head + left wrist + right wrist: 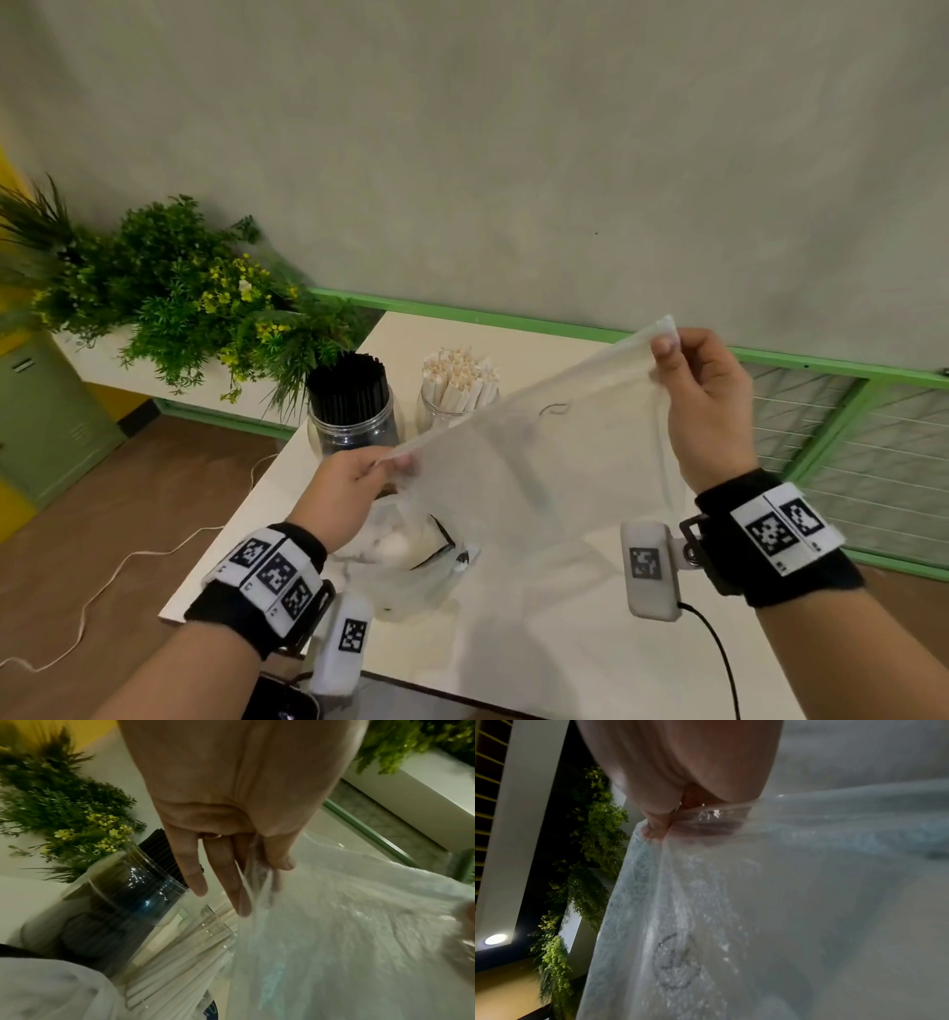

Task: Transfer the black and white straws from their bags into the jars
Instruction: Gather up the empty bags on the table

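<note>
From the head view, I hold an empty clear plastic bag [539, 462] stretched in the air between both hands, above the desk [565, 642]. My left hand [349, 488] pinches its lower corner, and my right hand [714, 401] pinches the upper corner, raised higher. Behind the bag stand the two jars: the jar of black straws [352, 411] on the left and the jar of white straws [457, 395] just beside it, both full. I judge the transfer itself done, so the step in hand is dealing with this spent bag. To do it well I should keep both pinches firm, bring the corners together away from the jars, and lower the bag clear of the straw tips so it does not snag and tip a jar. Another crumpled bag [405, 560] lies on the desk below my left wrist; it would make a sensible spot.

From the left wrist, my thumb and fingers [239, 898] close on a gathered fold of the film, with the black-straw jar very near my little finger. I must move that hand away from it, not across it.

From the right wrist, my grip is closed on the bag's edge, with the film draped below it; it is blurred, and I see nothing left inside.
</note>
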Demonstrator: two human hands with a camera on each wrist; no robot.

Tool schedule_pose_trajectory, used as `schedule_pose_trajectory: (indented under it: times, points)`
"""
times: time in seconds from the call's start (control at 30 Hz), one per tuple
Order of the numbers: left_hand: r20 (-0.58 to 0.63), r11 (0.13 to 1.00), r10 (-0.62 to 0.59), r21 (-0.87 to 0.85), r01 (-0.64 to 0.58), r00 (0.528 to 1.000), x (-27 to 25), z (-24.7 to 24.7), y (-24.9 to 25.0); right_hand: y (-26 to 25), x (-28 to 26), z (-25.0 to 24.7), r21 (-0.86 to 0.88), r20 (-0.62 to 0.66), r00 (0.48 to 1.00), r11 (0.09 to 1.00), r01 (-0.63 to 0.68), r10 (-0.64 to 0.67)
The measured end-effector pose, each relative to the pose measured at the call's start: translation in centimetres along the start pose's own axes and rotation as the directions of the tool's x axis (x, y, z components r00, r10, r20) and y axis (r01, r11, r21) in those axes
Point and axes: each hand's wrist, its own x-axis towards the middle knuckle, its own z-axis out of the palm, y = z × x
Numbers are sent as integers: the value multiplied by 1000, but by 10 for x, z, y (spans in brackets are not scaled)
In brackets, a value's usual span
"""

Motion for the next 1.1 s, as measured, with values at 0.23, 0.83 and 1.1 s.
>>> schedule_pose_trajectory:
  times: [0.23,0.83,1.1]
  points:
    - [97,955,-105,-270,127,990,-6,6,-17,-17,3,5,334,-22,997,941,-56,68]
    - [20,618,-230,-770,162,973,5,16,-1,81,-67,2,-225,462,736,868,-443,496]
    - [-37,549,-263,-828,118,964,6,0,-16,98,-96,22,-310,575,531,766,-563,623]
